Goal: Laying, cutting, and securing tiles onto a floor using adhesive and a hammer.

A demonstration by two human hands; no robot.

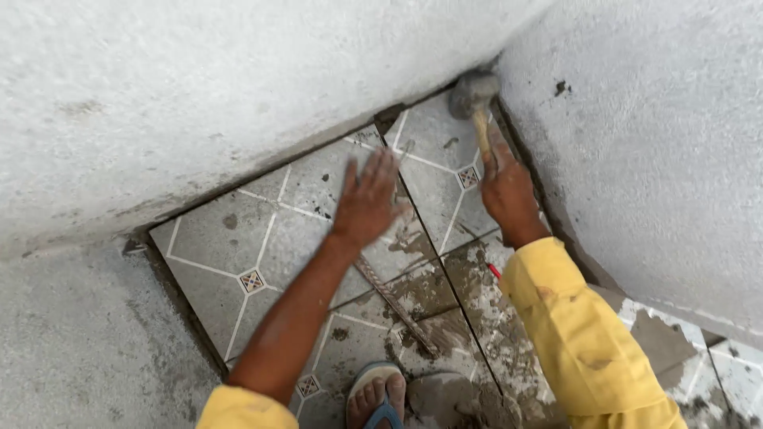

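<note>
My left hand (pixel 367 199) lies flat, fingers spread, on a grey patterned floor tile (pixel 270 230). My right hand (pixel 506 189) grips the wooden handle of a rubber mallet (pixel 473 97), whose grey head rests on the smaller corner tile (pixel 433 159) close to where the two walls meet. Both sleeves are yellow and spotted with mortar.
Rough grey plastered walls (pixel 199 95) enclose the corner on the left, back and right. A ribbed steel rod (pixel 395 306) lies on mortar-smeared tiles near me. My foot in a blue sandal (pixel 377 397) shows at the bottom edge. More tiles (pixel 715 369) lie at the lower right.
</note>
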